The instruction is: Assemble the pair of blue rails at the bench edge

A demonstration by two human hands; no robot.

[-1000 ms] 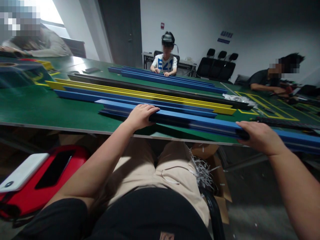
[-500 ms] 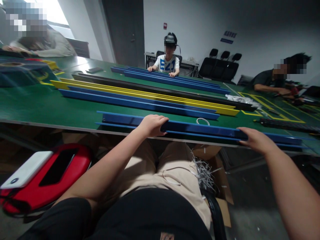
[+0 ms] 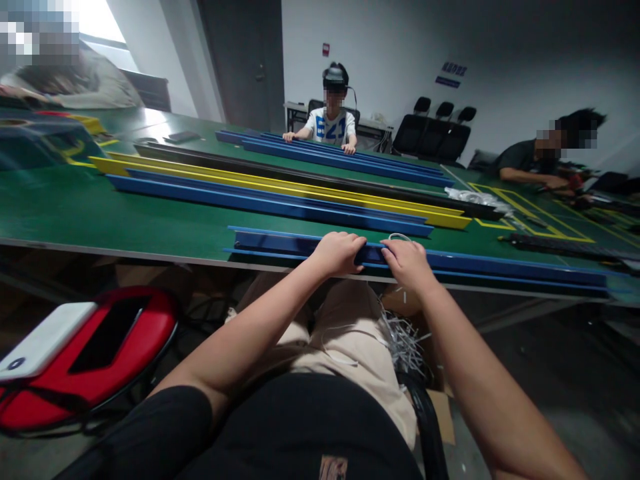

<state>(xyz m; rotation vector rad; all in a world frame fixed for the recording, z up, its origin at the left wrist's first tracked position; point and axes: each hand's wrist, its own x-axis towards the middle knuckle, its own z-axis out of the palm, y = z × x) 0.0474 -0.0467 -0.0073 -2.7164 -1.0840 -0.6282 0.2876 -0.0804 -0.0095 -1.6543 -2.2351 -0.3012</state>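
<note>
A long blue channel strip lies along the near edge of the green table. My left hand curls its fingers over the strip near its middle. Right beside it, my right hand grips the same strip, the two hands almost touching. A small white ring lies on the table just behind my right hand.
More long strips lie further back: a blue one, a yellow one, a black one. A person across the table handles other blue strips. A red stool with a white device stands at my left. Shredded white strips lie under the table.
The blue strip has come down flat onto the table's near edge. My right hand slid left along it to meet my left hand, which also shifted right.
</note>
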